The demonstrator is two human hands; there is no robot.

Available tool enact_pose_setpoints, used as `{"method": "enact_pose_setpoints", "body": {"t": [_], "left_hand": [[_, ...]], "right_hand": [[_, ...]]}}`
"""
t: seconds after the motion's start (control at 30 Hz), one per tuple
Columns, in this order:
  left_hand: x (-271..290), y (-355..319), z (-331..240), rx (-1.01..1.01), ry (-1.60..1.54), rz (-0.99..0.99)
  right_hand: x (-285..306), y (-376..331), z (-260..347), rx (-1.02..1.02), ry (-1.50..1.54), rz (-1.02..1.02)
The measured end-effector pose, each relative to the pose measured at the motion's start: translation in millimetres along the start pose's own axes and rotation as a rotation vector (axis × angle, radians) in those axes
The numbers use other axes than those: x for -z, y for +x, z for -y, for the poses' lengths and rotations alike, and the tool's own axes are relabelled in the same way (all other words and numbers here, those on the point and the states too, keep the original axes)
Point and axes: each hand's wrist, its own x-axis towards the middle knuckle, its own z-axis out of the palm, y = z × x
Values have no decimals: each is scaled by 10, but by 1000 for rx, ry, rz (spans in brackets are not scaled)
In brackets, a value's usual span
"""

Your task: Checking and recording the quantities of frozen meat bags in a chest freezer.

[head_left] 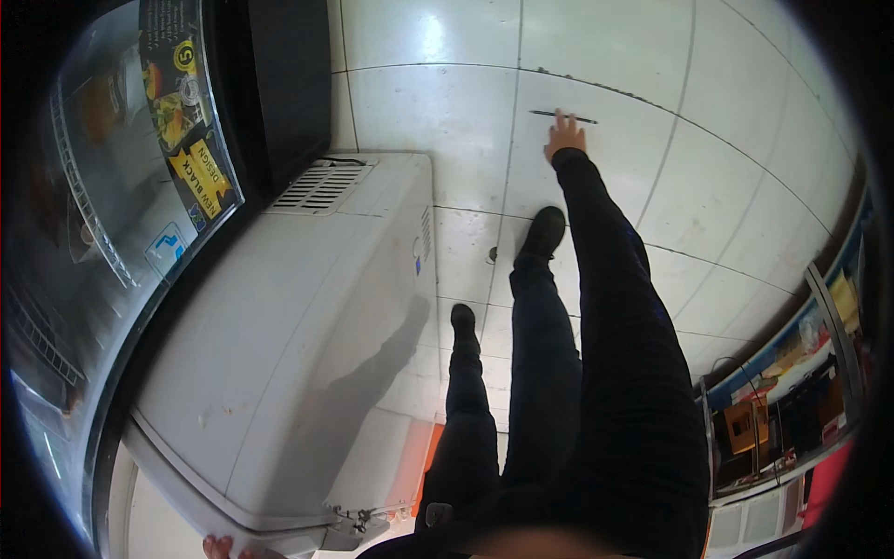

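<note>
Closest, a black sleeve point(622, 345) leads to the right hand point(564, 142), its fingers reaching over a thin dark pen point(587, 120) on the tiled floor point(605, 47); whether they grip it, I cannot tell. Two dark shoes point(544, 233) stand nearby. Left of them is a white freezer point(270, 307), the left hand's point(219, 547) fingertips at its near edge, hold unclear.

White floor tiles point(615, 56) w/ dk. joints, some chipped; bright light refl. point(431, 37) nr. top. L side: lg. white cabinet point(251, 307) w/ vent grille point(319, 189), next to glass-fronted case point(116, 312) w/ wire racks point(80, 184). Lower R: metal-edged shelving point(832, 321) w/ misc. items.
</note>
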Motion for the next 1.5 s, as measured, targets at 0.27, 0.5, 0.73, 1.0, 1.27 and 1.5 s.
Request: {"method": "enact_pose_setpoints", "body": {"t": [0.27,0.5,0.73,1.0,1.27,1.5], "left_hand": [[21,867,-625,-55,-154,67],[187,862,-632,198,-410,247],[225,927,-678,208,-661,-19],[1568,-242,-470,124,-1857,-566],[1919,-2052,-152,534,-1588,-896],[1572,-2942,-220,841,-1382,-997]], "right_hand": [[-237,-147,96,13,156,87],[1062,-1741,473,229,1292,-357],[4042,-4817,384,692,1595,-134],[4648,-7456,1195,1188,1422,5],[4153,-8605,2131,1424,1199,206],[3902,-8795,2734,1459,856,435]]}}
